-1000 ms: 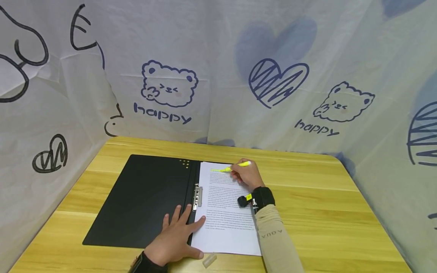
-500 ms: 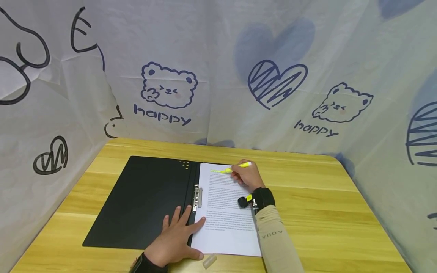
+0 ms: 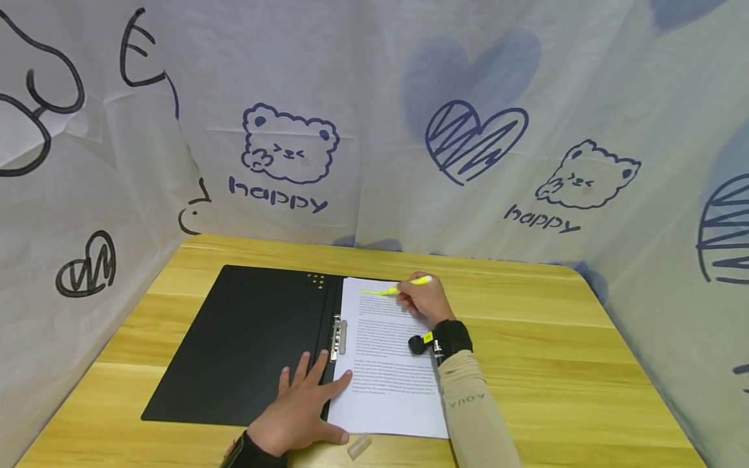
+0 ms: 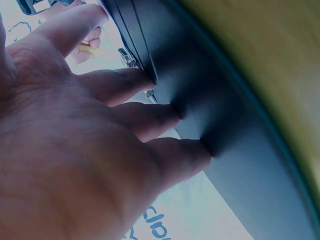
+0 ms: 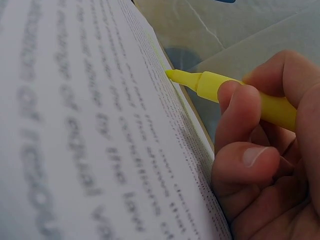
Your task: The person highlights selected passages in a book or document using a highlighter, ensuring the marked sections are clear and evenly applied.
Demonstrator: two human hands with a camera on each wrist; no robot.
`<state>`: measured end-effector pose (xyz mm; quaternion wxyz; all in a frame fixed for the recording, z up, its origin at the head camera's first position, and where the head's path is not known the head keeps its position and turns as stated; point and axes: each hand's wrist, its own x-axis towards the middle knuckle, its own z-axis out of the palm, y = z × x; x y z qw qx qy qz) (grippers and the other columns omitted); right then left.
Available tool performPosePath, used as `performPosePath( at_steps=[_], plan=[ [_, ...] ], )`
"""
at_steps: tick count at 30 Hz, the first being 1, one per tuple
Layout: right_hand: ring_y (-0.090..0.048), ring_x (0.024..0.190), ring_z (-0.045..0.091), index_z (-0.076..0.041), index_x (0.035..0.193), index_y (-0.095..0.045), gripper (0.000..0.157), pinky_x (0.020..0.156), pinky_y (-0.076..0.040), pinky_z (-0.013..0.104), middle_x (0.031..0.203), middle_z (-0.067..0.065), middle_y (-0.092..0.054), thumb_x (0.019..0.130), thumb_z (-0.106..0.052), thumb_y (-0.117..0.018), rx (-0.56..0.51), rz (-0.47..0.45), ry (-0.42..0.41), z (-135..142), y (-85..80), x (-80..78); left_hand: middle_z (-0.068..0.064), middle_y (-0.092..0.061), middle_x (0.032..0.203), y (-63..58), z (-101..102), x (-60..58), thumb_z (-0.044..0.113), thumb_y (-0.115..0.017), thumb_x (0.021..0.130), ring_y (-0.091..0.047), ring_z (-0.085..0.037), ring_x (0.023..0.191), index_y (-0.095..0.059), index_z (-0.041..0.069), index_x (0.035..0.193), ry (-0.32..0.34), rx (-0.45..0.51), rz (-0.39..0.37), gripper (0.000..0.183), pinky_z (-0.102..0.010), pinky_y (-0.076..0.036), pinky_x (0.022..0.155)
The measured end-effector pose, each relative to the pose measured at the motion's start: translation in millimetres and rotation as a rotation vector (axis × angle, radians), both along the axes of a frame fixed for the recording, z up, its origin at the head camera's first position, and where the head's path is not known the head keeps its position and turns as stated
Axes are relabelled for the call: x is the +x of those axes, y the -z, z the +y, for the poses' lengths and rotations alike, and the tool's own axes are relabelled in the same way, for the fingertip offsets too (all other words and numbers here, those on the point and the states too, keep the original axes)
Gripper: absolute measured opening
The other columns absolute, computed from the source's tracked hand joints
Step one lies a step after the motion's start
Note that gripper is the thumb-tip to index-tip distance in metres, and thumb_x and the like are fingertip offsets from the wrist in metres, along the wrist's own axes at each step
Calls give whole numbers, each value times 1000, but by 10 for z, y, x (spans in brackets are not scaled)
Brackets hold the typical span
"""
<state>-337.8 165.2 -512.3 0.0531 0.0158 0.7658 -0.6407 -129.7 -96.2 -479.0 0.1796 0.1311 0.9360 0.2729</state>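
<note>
My right hand [image 3: 426, 299] pinches a yellow highlighter [image 5: 270, 107] near the top of a printed sheet [image 3: 389, 416]. Its tip meets the paper at the first line of text, where a yellow streak runs along the line. The sheet lies in the right half of an opened black folder [image 3: 246, 338], beside a metal clip [image 3: 337, 338]. With fingers spread, my left hand [image 3: 297, 406] rests across the folder's spine and the sheet's lower left. In the left wrist view its fingertips [image 4: 205, 150] press on the black cover.
A translucent pen cap [image 3: 359, 446] lies on the wooden table [image 3: 556, 364] just below the sheet, near my left thumb. Pale curtains [image 3: 374, 130] with drawn bears and hearts hang behind the table and at its sides.
The highlighter has shifted very slightly to the right with my right hand, and the yellow streak looks more continuous. My left hand stays where it was.
</note>
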Motion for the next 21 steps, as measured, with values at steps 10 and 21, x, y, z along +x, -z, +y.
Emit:
performPosePath(
  at_steps=[10, 21],
  plan=[
    [-56, 52, 13, -6, 87, -63, 22, 44, -40, 23, 73, 10, -70, 89, -23, -76, 47, -11, 24, 11, 24, -20, -24, -19, 169, 17, 7, -1, 48, -92, 72, -4, -54, 154, -54, 22, 154, 8, -8, 16, 93, -79, -2, 113],
    [-55, 51, 14, -5, 86, -62, 23, 43, -39, 23, 73, 12, -70, 90, -22, -76, 27, 0, 1, 46, 25, -19, -24, -19, 169, 15, 7, -1, 47, -92, 72, -4, -54, 154, -53, 22, 154, 3, -1, 18, 94, -80, -1, 113]
  ],
)
